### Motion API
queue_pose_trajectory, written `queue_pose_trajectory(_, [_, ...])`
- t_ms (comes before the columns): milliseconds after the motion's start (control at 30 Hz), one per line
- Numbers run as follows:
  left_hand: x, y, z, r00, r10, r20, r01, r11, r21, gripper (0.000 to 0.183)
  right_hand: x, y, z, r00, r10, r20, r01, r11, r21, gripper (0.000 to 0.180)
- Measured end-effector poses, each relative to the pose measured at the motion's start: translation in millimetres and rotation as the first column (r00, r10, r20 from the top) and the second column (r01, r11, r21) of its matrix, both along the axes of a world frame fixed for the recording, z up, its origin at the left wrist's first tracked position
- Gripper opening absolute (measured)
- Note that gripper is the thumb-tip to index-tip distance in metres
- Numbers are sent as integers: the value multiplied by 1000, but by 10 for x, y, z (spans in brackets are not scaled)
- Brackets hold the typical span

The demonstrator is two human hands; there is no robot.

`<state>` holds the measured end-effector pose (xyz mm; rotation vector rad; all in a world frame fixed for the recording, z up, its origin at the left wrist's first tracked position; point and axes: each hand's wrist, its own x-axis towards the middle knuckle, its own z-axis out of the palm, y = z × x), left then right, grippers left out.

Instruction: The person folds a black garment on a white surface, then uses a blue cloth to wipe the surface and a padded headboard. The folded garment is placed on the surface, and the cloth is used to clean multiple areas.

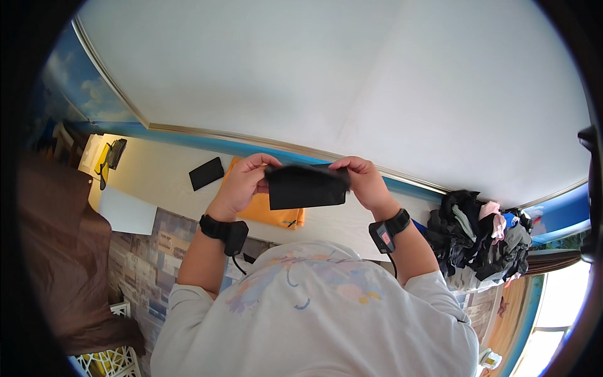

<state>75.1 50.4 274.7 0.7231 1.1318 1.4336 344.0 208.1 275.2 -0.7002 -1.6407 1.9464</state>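
Observation:
Between my two hands hangs a black rectangular piece (307, 192), possibly folded cloth or a pouch; its upper edge is blurred. My left hand (242, 184) pinches its upper left corner, and my right hand (366, 181) grips the upper right corner. Below it, a folded orange cloth (266, 209) lies on the pale table (162, 162), partly hidden by my left hand and the black piece. To the left of that cloth rests a second black rectangle (207, 174), flat and tilted.
At the table's left end are a yellow-and-black item (102, 162) and a dark object (116, 153). A white sheet (126, 212) overhangs the front edge. Brown fabric (66, 254) hangs at left. A heap of clothes and black plastic (480, 240) stands right. A white panel (330, 80) rises behind.

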Motion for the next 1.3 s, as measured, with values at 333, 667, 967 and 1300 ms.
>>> queue_pose_trajectory(333, [-144, -98, -92, 994, 27, 108, -29, 999, 18, 17, -269, -34, -18, 999, -33, 3, 31, 963, 266, 35])
queue_pose_trajectory(667, [-583, -488, -594, 966, 260, 1, -259, 964, -61, 46, -1021, -245, -198, 968, 142, 205, -144, 990, -7, 66])
queue_pose_trajectory(967, [-1470, -1314, -1396, 875, 482, 38, -432, 814, -389, 56, -2412, -633, -1559, 921, 253, 296, -312, 934, 176, 41])
queue_pose_trajectory(1300, [-2494, -1251, -2483, 828, 514, -223, -561, 758, -333, 46, -3725, -601, -2242, 797, 200, 570, -452, 824, 342, 22])
